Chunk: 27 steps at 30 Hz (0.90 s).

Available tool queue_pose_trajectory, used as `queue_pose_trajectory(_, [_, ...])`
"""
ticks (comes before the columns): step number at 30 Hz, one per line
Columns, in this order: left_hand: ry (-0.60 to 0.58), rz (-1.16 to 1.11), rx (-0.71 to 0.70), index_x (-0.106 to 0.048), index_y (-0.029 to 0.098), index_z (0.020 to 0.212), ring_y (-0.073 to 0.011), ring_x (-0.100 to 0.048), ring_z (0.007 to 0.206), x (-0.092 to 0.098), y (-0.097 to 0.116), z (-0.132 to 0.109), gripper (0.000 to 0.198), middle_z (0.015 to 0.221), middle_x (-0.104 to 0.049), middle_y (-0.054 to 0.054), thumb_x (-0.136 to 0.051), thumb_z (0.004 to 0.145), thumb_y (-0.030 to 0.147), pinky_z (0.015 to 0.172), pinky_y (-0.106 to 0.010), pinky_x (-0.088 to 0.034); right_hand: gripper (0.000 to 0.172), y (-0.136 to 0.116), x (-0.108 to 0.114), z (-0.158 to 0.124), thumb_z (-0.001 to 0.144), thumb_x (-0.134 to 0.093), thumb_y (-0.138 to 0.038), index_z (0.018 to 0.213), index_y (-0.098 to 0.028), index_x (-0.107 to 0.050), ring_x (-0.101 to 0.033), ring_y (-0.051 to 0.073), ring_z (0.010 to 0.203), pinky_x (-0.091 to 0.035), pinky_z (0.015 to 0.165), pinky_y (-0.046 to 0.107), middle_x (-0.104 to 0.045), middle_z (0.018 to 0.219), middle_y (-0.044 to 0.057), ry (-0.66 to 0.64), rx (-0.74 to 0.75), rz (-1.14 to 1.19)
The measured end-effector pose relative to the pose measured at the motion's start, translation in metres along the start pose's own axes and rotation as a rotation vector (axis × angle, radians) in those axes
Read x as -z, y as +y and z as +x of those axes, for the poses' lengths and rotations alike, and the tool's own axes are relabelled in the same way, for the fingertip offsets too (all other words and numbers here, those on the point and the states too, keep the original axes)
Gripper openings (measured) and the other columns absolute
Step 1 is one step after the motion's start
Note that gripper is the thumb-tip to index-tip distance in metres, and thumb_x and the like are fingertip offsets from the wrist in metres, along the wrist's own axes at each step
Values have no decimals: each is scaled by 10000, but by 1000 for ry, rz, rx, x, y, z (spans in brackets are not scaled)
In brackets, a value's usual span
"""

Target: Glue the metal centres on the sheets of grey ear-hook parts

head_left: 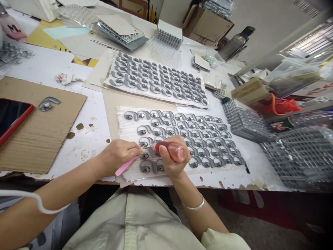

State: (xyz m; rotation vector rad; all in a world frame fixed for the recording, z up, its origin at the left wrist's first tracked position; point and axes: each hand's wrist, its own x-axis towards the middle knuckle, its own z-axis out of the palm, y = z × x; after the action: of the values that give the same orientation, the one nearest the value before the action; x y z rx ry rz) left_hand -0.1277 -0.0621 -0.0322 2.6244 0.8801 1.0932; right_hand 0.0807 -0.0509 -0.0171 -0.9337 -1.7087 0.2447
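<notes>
**A:** Hey, where's this cam sitting?

**B:** On the person's head, pointing forward and down. It's really close over the left hand (117, 157) and right hand (173, 155), with the table (90, 146) ahead and the shirt (130, 222) below.

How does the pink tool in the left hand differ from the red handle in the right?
The pink tool is slim and opaque; the red handle is thick and translucent. The pink tool lies pen-like in the left hand; the red handle sits fisted in the right hand. Both are over the lower sheet.
</notes>
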Motion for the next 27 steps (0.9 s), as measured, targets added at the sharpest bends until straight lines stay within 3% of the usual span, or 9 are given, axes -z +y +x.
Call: queue_pose_trajectory(27, [-4, -192, 69, -619, 145, 888, -132, -686, 783, 5, -2, 4, 95, 857, -707, -60, -524, 878, 147, 691, -207, -564, 125, 3, 2, -4, 755, -654, -228, 838, -200, -566, -560, 156, 641, -496, 597, 351, -585, 700, 8, 1, -32, 9])
